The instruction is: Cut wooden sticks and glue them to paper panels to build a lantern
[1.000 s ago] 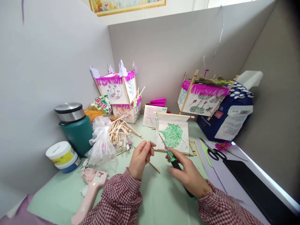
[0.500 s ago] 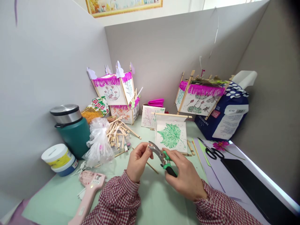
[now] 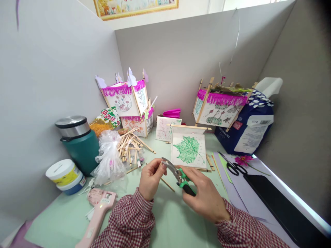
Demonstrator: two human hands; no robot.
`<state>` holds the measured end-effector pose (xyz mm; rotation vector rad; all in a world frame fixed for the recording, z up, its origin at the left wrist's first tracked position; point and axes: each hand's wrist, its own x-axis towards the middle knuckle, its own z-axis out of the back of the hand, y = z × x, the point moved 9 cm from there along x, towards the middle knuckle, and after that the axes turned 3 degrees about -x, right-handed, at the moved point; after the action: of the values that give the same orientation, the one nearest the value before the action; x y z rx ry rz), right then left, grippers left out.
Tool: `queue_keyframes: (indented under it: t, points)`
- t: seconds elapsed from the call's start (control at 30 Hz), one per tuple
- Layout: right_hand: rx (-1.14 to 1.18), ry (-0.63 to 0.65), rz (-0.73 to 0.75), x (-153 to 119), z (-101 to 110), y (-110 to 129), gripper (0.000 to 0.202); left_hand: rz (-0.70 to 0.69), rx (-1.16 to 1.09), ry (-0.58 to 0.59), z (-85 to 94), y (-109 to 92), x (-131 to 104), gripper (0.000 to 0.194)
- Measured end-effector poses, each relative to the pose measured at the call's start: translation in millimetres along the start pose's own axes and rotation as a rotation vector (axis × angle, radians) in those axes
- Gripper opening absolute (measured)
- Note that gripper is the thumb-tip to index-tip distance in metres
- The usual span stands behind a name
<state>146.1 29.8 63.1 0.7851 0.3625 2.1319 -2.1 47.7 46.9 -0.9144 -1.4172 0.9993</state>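
Note:
My right hand (image 3: 205, 194) is wrapped round the green and black handles of a pair of pruning shears (image 3: 184, 179). Their curved metal blades point up and left, with the tips at the fingers of my left hand (image 3: 151, 179). That hand is closed in a pinch, and whatever is between its thumb and forefinger is too small to make out. Below the blades a thin wooden stick (image 3: 168, 184) lies on the table. Just beyond the shears stands a white panel with a green leaf print (image 3: 188, 150), framed with wooden sticks.
A pink glue gun (image 3: 99, 210), a green flask (image 3: 80, 148) and a bundle of sticks (image 3: 130, 146) are on the left. Decorated paper lanterns (image 3: 124, 100) stand behind. Black scissors (image 3: 235, 168), a pink flower (image 3: 243, 159) and a black slab (image 3: 281, 206) lie on the right.
The shears and my left fingers have shifted slightly left and down. Both hands keep their grips, and the things on the table stay where they were.

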Motion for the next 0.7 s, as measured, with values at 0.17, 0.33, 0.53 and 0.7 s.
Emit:
queue_keyframes:
  t: [0.17, 0.33, 0.53, 0.7]
  points:
    - [0.001, -0.002, 0.006, -0.7, 0.9, 0.1, 0.068, -0.017, 0.008, -0.005, -0.1, -2.1, -0.5, 0.021]
    - [-0.004, -0.035, 0.014, -1.6, 3.2, 1.8, 0.068, -0.016, 0.005, -0.012, 0.1, -2.3, -0.1, 0.023]
    - [-0.013, -0.017, 0.009, -0.9, 2.3, 2.6, 0.068, -0.008, -0.003, -0.019, 0.5, -1.6, -0.1, 0.023]
    - [-0.044, -0.03, 0.019, -0.7, 1.8, 2.8, 0.067, -0.013, 0.01, -0.016, 0.2, -2.9, -0.2, 0.022]
